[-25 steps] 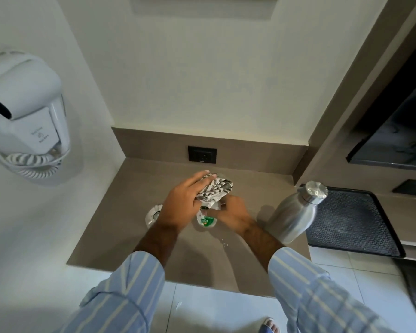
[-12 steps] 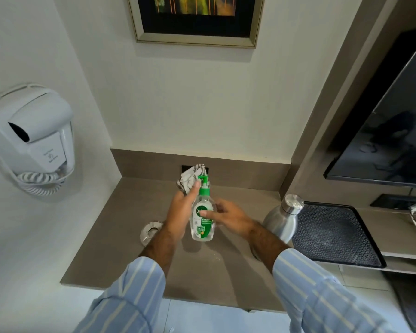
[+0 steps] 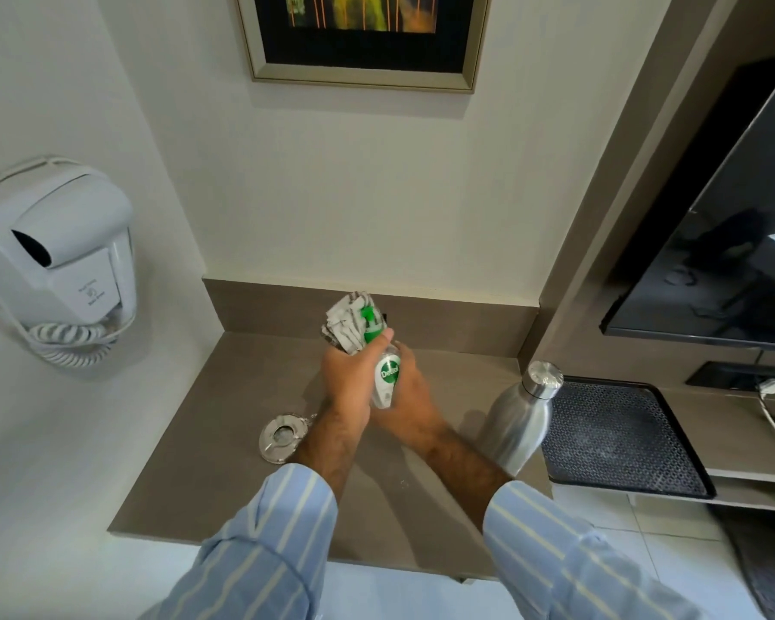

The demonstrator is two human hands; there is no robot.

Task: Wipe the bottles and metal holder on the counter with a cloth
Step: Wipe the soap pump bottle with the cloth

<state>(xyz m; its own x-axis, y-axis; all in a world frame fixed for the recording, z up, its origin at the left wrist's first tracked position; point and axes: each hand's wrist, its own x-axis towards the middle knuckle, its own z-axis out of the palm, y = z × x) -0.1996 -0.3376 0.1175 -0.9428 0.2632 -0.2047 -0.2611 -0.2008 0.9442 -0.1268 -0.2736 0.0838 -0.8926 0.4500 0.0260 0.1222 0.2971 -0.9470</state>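
A clear sanitizer bottle [image 3: 386,379] with a green pump top is lifted above the brown counter [image 3: 224,440]. My right hand [image 3: 410,398] grips its body from behind and below. My left hand [image 3: 350,378] holds a grey-and-white patterned cloth [image 3: 345,322] bunched against the bottle's pump and neck. A round shiny metal holder [image 3: 283,437] lies on the counter just left of my left forearm. A tall steel bottle [image 3: 521,418] with a screw cap stands upright on the counter at the right.
A black mesh tray [image 3: 618,436] sits on the lower shelf to the right. A white wall hair dryer [image 3: 54,261] with a coiled cord hangs at the left. A dark screen [image 3: 725,261] is mounted at the right, a framed picture [image 3: 359,38] above.
The sanitizer bottle has been raised off the counter and tilted, and my right hand has closed around it. The cloth in my left hand moved up to the pump top.
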